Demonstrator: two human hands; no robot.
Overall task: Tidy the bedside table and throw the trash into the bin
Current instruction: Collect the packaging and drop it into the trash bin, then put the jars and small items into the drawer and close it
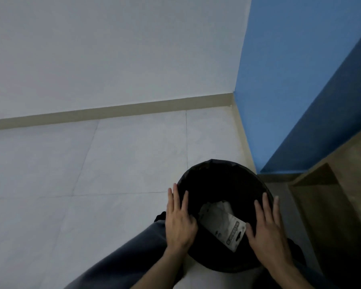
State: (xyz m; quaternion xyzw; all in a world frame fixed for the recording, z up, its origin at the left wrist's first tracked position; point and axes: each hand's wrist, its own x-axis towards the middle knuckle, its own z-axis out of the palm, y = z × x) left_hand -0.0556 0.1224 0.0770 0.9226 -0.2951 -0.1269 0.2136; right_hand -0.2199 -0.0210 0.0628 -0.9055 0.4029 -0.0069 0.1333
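A round bin [223, 174] lined with a black bag stands on the floor near the room's corner. Inside it lies a crumpled white plastic package [221, 220] with a dark printed strip. My left hand [180, 220] rests flat on the bin's left rim, fingers apart and pointing away from me. My right hand [268, 228] lies flat on the right rim in the same way. Neither hand holds anything.
Pale floor tiles [92, 174] spread out to the left. A white wall with a beige skirting [113, 111] meets a blue wall [290, 80] at the corner. A wooden piece of furniture [342, 195] stands close on the right. My grey-trousered leg [123, 257] is below.
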